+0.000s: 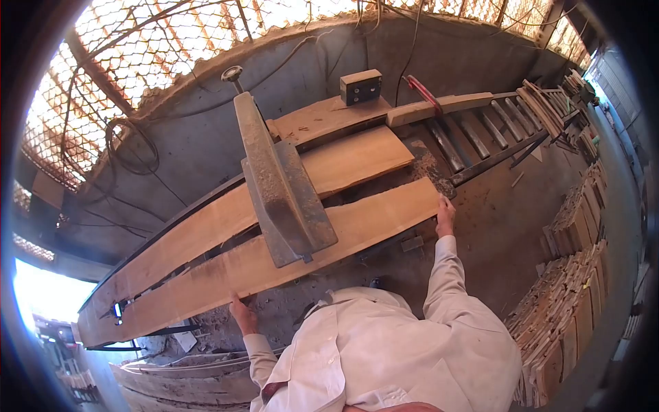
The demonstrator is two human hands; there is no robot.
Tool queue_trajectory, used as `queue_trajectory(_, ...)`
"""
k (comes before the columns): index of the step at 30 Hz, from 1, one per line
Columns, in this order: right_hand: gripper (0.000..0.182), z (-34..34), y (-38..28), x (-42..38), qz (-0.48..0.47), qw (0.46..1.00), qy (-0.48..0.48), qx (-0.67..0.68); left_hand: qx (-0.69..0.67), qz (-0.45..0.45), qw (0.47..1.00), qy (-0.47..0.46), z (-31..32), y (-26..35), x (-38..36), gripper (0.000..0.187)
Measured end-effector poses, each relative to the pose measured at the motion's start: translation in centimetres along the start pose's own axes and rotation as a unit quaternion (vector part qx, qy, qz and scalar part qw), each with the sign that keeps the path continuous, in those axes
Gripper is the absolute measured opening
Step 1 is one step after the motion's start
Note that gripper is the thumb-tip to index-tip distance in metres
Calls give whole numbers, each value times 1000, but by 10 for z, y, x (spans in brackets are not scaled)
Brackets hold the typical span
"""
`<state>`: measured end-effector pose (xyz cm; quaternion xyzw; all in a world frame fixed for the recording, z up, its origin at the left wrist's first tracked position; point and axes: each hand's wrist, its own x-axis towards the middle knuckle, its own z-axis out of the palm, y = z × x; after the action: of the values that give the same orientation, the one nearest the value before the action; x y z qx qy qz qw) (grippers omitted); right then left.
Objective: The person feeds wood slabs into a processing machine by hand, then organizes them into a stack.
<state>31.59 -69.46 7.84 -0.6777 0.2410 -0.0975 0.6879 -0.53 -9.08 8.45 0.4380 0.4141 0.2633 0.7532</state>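
A long wooden board (371, 220) lies across the machine table, passing under a dusty metal guard (274, 185). My right hand (445, 217) grips the board's right end, with fingers at its corner. At the board's near edge, left of the guard, my left hand (243, 314) holds on with the fingers partly hidden by the wood. Beside this board, farther from me, lies a second board (357, 159), also under the guard, with a dark gap between the two.
A red clamp (423, 95) holds a wooden strip (446, 106) beside metal rollers (473, 137). A switch box (361, 88) stands behind the table. Stacked wood pieces (559, 336) are at the right. Cables hang on the wall, and curved timber (185, 381) lies below left.
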Motion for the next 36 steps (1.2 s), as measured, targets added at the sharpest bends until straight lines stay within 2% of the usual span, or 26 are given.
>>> queue_trajectory(3, 32, -1, 25, 21, -25, 999, 20, 31, 28, -12, 1000, -1, -8, -10, 14, 51)
queue_trajectory(6, 38, -4, 12, 16, 21, 999, 9, 23, 29, -18, 999, -3, -4, -11, 8, 51)
queue_trajectory(9, 39, -4, 19, 19, 27, 999, 11, 24, 21, -8, 1000, -9, 3, -8, 2, 51)
queue_trajectory(12, 40, 0, 25, 22, -34, 996, 53, -68, 23, -26, 999, -3, 1, -5, 0, 51)
queue_trajectory(13, 41, -1, 18, 17, -34, 987, 56, -150, 24, -35, 999, -3, 1, -3, 1, 51)
queue_trajectory(15, 43, -1, -11, 3, -36, 948, 65, -309, 20, -46, 999, 2, -1, -6, 5, 52)
queue_trajectory(18, 46, -20, -11, 21, -50, 899, 43, -434, 30, -42, 999, 2, -1, -6, 5, 53)
queue_trajectory(20, 51, -28, -1, 31, -155, 864, 127, -462, 65, -50, 997, -7, 1, 0, -1, 55)
queue_trajectory(22, 51, -23, -1, 42, -212, 870, 144, -420, 115, -71, 991, -12, 8, 9, -6, 57)
queue_trajectory(25, 56, 0, -2, 57, -296, 894, 68, -330, 129, -39, 988, -73, 0, 3, -1, 59)
queue_trajectory(26, 57, 11, 5, 57, -305, 870, 57, -383, 151, -25, 985, -75, 1, 5, -2, 59)
queue_trajectory(28, 59, 21, 17, 75, -334, 813, 40, -475, 208, 67, 976, -16, 11, -1, -2, 56)
queue_trajectory(30, 59, 21, 23, 77, -312, 821, 30, -477, 89, 14, 995, 31, 19, -8, 0, 54)
queue_trajectory(33, 61, 19, 13, 73, -275, 830, 9, -485, 41, 11, 991, 124, 25, -21, 10, 52)
queue_trajectory(36, 60, 20, 12, 70, -250, 834, -13, -491, -40, 53, 991, 120, 27, -32, 16, 49)
